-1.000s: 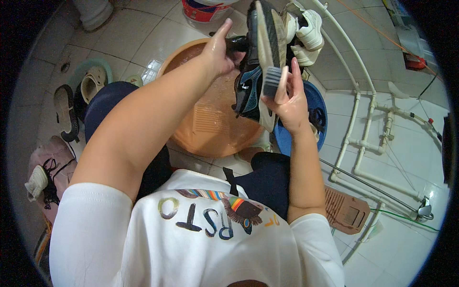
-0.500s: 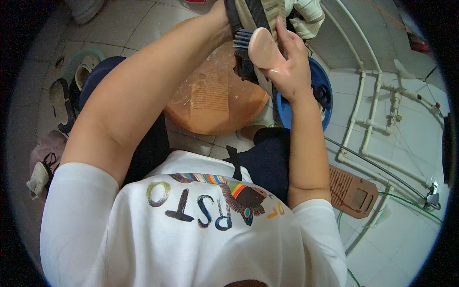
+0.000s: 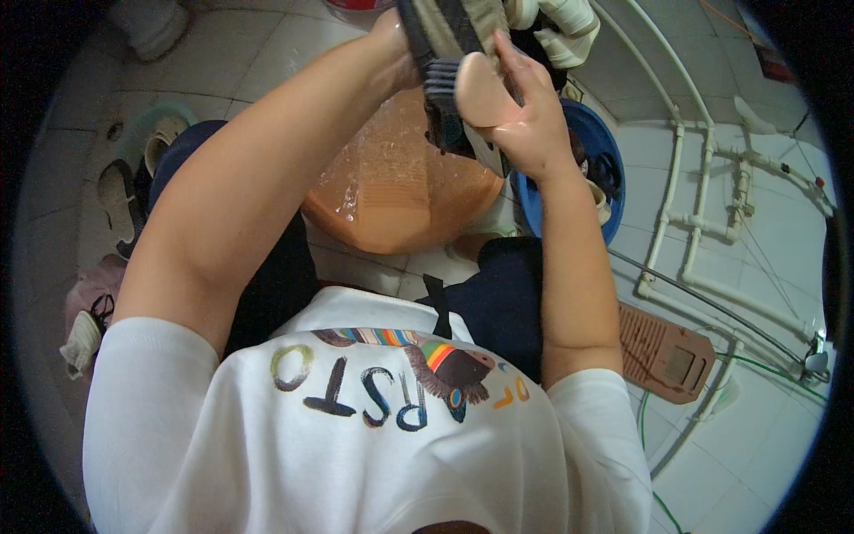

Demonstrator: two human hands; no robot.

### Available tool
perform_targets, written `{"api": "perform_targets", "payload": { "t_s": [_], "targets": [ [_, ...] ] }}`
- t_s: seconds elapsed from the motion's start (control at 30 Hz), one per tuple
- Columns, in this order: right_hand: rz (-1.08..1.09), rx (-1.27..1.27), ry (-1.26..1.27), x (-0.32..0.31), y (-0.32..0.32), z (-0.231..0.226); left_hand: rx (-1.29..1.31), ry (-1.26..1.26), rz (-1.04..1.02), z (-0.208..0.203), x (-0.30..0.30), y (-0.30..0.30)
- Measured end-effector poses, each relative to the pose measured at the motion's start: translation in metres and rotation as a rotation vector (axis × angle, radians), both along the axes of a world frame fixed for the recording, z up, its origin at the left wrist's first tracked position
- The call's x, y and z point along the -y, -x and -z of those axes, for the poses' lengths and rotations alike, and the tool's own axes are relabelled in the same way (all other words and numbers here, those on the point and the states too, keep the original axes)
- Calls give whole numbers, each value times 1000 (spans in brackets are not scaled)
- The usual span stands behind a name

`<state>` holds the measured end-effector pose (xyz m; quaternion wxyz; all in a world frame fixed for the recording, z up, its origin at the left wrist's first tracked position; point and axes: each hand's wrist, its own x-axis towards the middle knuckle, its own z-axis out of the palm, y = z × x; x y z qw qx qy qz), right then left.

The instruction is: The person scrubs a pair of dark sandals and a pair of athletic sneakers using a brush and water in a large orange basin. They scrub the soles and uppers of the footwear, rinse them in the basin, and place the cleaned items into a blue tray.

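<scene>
Above the orange basin (image 3: 374, 233), a dark shoe with beige parts (image 3: 440, 31) is held up near the top edge of the picture. My left hand (image 3: 391, 43) grips it from the left, with most of its fingers hidden behind the shoe. In my right hand (image 3: 534, 116) is a scrub brush (image 3: 480, 93) with a pale pink back and dark blue bristles. Its bristles lie against or very close to the shoe's side. The fingers of this hand reach up along the shoe. Water and a ribbed washing surface show inside the basin below.
On the right, a blue basin (image 3: 616, 218) holds shoes. White shoes (image 3: 569, 31) sit behind it. A brown washboard (image 3: 663, 356) leans by white pipes (image 3: 676, 169) and a green hose (image 3: 765, 369). More shoes (image 3: 120, 200) lie at the left.
Both hands, with the shoe and brush, have shifted slightly left in the picture. The brush remains at the shoe's side, and both grips look the same.
</scene>
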<state>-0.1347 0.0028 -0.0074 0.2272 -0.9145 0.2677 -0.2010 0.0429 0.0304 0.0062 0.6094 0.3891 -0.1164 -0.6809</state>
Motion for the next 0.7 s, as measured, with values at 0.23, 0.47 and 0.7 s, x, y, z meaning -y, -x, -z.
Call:
{"api": "perform_targets", "payload": {
  "t_s": [0.23, 0.47, 0.7],
  "targets": [
    [306, -76, -388, 67, 23, 97, 164, -419, -253, 21, -15, -40],
    [357, -673, -194, 63, 36, 230, 163, -302, -176, -7, -40, -49],
    [371, -1032, -259, 41, 9, 276, -285, -114, -9, -11, -36, -72]
  ]
}}
